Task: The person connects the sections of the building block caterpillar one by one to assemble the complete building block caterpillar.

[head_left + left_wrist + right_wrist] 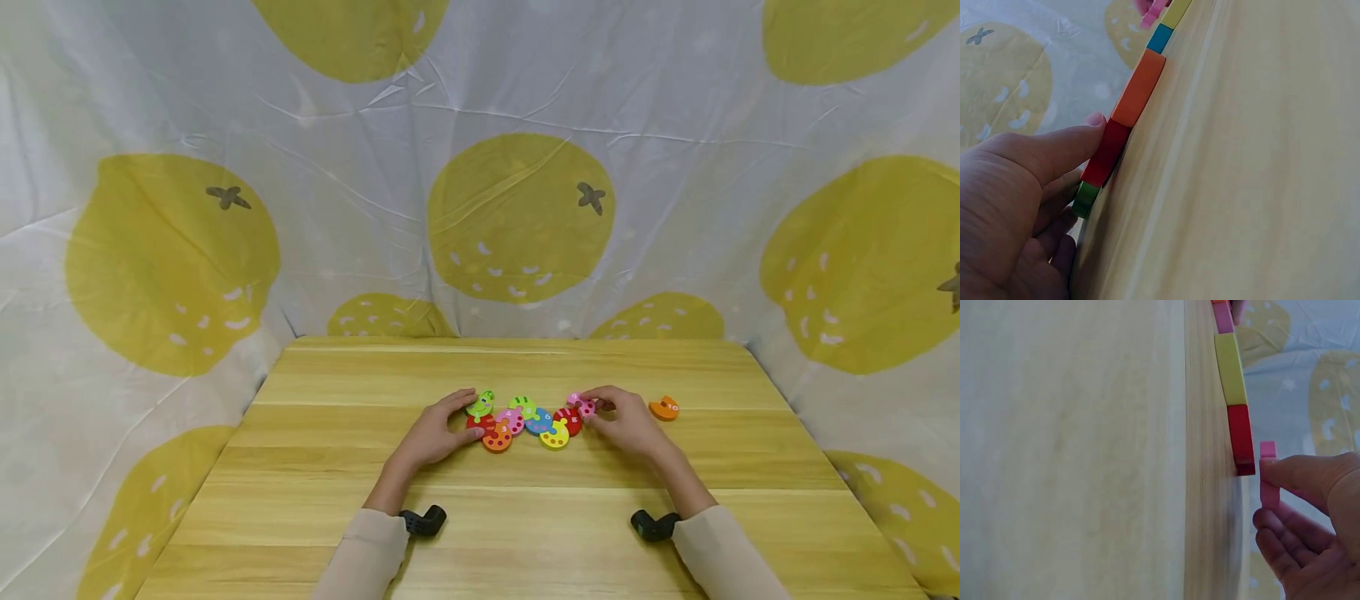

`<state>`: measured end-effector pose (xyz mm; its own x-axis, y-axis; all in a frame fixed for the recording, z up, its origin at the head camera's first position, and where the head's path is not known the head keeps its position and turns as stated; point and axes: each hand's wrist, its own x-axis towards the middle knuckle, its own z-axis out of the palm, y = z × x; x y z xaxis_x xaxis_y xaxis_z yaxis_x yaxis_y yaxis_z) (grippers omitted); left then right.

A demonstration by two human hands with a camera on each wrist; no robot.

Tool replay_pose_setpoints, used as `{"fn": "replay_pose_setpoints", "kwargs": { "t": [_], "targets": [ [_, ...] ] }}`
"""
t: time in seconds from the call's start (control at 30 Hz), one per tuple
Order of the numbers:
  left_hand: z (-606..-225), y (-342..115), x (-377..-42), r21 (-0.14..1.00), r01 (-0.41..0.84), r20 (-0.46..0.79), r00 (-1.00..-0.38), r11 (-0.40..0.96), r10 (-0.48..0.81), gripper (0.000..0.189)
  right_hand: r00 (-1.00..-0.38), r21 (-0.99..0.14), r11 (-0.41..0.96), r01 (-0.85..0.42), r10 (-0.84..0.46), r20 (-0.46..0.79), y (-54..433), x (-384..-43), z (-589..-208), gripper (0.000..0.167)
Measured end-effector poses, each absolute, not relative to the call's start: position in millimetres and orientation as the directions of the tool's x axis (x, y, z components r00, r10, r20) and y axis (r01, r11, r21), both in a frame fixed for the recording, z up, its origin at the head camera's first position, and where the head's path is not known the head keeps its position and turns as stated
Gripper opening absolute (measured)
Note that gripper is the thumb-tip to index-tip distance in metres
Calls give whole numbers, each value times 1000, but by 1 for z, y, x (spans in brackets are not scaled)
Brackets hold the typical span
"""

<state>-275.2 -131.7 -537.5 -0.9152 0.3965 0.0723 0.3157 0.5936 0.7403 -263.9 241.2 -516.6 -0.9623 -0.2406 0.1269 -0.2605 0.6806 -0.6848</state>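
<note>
A caterpillar number puzzle (pixel 539 420) lies across the table as a zigzag row of coloured pieces. At its left end, my left hand (pixel 437 427) holds the green head piece (pixel 480 406) and the red piece beside it, with the thumb on the red piece's edge (pixel 1107 150) and the fingers around the head. My right hand (pixel 625 421) pinches a pink puzzle piece (pixel 1269 475) between thumb and fingers. In the right wrist view this piece is raised above the tabletop, close to the red end piece (pixel 1241 439) of the row.
An orange puzzle piece (pixel 663 408) numbered 10 lies apart, to the right of my right hand. The wooden table (pixel 517 517) backs onto a lemon-print cloth (pixel 525 108), which also hangs on both sides. Black wrist devices (pixel 426 521) sit at both wrists.
</note>
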Motion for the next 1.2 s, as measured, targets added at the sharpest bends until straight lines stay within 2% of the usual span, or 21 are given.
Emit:
{"fn": "replay_pose_setpoints", "kwargs": {
  "t": [1.2],
  "targets": [
    [-538,-130,-275,745,309,75,-919,591,387,67,-952,-624,729,-281,-294,86,234,-268,-515,29]
  ]
}}
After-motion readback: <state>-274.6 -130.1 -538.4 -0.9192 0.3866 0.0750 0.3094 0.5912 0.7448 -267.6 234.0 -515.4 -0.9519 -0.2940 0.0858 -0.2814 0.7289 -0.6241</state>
